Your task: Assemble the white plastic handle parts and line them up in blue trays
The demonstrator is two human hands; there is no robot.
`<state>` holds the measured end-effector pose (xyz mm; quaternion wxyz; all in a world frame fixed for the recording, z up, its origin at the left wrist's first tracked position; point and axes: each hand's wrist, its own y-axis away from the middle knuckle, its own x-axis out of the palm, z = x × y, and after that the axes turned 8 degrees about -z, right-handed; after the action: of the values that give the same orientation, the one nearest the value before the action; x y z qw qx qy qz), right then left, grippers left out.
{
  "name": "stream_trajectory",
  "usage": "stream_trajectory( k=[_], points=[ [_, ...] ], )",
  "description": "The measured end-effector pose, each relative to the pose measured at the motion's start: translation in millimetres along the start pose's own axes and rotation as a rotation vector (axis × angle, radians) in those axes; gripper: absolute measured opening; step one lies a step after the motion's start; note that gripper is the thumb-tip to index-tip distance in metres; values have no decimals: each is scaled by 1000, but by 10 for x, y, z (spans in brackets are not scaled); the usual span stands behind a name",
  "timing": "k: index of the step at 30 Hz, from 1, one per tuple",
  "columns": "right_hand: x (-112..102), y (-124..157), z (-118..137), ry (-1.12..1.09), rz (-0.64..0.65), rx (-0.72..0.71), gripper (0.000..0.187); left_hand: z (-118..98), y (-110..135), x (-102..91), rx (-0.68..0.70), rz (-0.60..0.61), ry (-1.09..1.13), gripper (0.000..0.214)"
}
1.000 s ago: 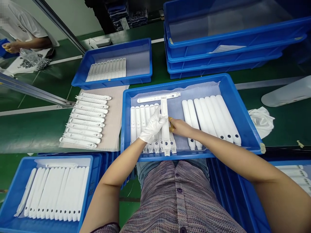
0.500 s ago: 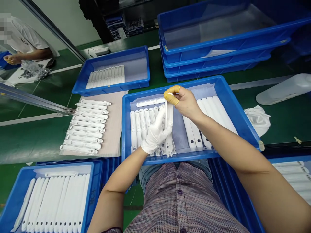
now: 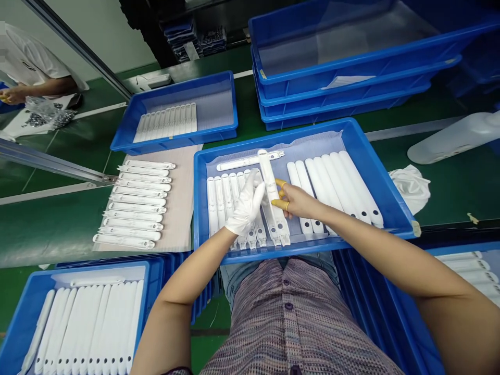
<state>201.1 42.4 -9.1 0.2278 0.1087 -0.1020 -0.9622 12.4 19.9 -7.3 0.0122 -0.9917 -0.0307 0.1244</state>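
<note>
A long white plastic strip [image 3: 272, 190] with a rounded top and a dark hole near its lower end leans over the blue tray [image 3: 304, 136]. My right hand [image 3: 295, 200], with yellow finger cots, grips its right edge between thumb and fingers. On its left side is my left hand [image 3: 245, 205] in a white glove, fingers stretched and thumb apart, close to the strip's edge. Beneath that hand lies a row of similar strips [image 3: 213, 205], partly hidden by it. One strip [image 3: 250, 161] lies crosswise above the row. Smooth-faced strips [image 3: 324, 182] fill the tray's right part.
On the left, several strips [image 3: 135, 204] lie on a pale sheet [image 3: 179, 208]. Other blue trays stand behind [image 3: 214, 136] and at lower left [image 3: 146, 291]; a stack [image 3: 351, 94] rises at back right. A white bottle [image 3: 449, 138] and crumpled cloth [image 3: 410, 187] lie right. Another person [image 3: 35, 67] is far left.
My right hand has moved from the strip's top down to its right edge. The strip now tilts, its top leaning left. My left hand's fingers have loosened from it.
</note>
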Motion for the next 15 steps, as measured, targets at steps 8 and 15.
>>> stream_trajectory(
  k=[8,15],
  points=[
    [81,-70,-218,701,101,191,85,608,-29,-117,300,412,-799,89],
    [-42,-235,-170,820,21,68,61,664,36,-118,504,297,-850,75]
  ],
)
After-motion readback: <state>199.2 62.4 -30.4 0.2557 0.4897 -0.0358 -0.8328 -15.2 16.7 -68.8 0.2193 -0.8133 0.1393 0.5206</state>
